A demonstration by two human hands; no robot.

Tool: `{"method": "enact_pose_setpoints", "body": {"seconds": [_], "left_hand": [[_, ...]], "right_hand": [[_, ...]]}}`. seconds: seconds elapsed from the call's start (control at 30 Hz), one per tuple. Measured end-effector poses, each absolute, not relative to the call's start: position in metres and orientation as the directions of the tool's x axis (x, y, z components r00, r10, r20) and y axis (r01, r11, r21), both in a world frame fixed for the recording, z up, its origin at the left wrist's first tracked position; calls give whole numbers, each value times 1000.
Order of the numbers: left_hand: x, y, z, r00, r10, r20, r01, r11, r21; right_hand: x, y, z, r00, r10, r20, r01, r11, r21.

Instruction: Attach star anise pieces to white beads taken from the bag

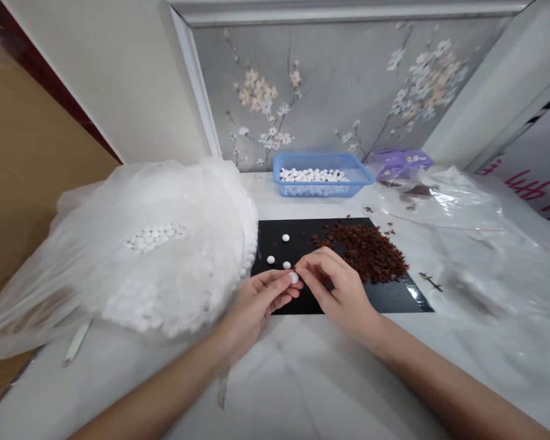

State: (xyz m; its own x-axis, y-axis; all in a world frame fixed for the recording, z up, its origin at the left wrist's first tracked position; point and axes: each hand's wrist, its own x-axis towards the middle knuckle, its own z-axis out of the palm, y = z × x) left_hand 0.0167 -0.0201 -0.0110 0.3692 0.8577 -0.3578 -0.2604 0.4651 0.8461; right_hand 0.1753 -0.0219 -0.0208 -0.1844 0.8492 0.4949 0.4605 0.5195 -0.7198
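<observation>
My left hand (266, 296) is closed, with a small white ball (294, 277) pinched between thumb and fingers. Right beside it, my right hand (334, 287) makes a pinch at the ball's upper edge. A tiny brown piece (296, 269) shows at those fingertips, its shape too small to make out. Both hands are over a black mat (297, 305). Loose on the mat lie a few more white balls (286, 238), just past my fingers. Behind my right hand spreads a heap of dark reddish-brown, star-like pieces (376, 250).
A blue plastic basket (323, 191) of white balls stands against the flowered wall panel. To the left bulges a large translucent bag (165, 275) full of white balls. Clear plastic bags (476, 232) and a purple packet (401, 164) lie at the right. A pale-handled tool (77, 342) sticks out at left.
</observation>
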Motion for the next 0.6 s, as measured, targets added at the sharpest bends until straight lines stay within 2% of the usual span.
{"method": "enact_pose_setpoints", "body": {"seconds": [0.27,0.6], "left_hand": [[16,-21,-13,369,858,-358,-252,463,850],[18,-21,-11,331,865,-377,-312,477,822]], "right_hand": [[177,-21,-22,-259,827,499,486,558,-673],[180,-21,-23,-320,828,460,395,558,-730]]}}
